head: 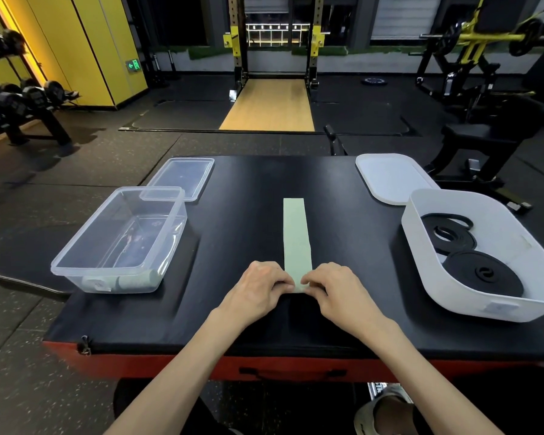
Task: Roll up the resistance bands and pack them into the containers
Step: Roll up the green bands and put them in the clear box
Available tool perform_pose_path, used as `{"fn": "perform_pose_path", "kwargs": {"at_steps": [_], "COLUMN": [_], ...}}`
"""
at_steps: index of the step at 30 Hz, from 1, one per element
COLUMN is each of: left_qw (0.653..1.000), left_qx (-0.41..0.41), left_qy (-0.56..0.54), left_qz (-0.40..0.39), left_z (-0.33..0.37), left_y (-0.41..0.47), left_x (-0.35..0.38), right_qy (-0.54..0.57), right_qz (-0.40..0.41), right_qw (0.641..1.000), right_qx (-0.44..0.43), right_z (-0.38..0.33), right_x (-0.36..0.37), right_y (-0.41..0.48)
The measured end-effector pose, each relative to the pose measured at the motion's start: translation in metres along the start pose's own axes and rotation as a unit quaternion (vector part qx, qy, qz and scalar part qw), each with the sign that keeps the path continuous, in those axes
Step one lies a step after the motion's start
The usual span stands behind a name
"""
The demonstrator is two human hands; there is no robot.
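Head view: left hand [258,287] and right hand [336,287] close together, fingers curled, pinching from both sides the near end of a pale green flat elastic band [296,237]. Held end slightly folded under the fingertips. Beyond the grip, rest of the band lying flat and straight on the black padded top [233,215], running away from the hands. Left of the grip, a little apart, a clear rectangular plastic container [76,265] with pale green rolls [132,282] at its near wall; number of rolls hard to tell. Farther left and beyond it, a clear plastic lid [182,178], flat, its near corner against the container rim. Right of the grip, a white rounded plastic tub [437,277] holding black rolled bands [481,273]. Beyond that tub, a white lid [390,180] flat on the same top.
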State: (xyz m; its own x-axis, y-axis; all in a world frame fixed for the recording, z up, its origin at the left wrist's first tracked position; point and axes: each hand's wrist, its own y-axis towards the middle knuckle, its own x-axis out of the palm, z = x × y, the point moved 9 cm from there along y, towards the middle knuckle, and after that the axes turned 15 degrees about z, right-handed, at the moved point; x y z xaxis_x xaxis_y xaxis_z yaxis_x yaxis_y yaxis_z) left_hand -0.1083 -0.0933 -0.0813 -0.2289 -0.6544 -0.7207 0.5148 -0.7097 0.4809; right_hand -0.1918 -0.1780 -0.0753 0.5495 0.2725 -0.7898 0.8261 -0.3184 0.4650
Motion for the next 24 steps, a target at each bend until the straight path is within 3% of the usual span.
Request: {"fn": "perform_pose_path", "kwargs": {"at_steps": [8,17,24], "left_qw": [0.999,0.998,0.998], "left_qx": [-0.031,0.056,0.061], "left_qy": [0.009,0.010,-0.005], "left_qz": [0.015,0.032,0.024], "left_z": [-0.001,0.014,0.009], "left_y": [0.002,-0.003,0.002], "left_x": [-0.006,-0.009,-0.005], "right_qy": [0.041,0.040,0.035], "right_qz": [0.007,0.024,0.021], "right_qw": [0.998,0.997,0.996], "right_qx": [0.047,0.069,0.078], "right_z": [0.009,0.014,0.015], "right_x": [0.001,0.003,0.001], "right_y": [0.004,0.004,0.007]}}
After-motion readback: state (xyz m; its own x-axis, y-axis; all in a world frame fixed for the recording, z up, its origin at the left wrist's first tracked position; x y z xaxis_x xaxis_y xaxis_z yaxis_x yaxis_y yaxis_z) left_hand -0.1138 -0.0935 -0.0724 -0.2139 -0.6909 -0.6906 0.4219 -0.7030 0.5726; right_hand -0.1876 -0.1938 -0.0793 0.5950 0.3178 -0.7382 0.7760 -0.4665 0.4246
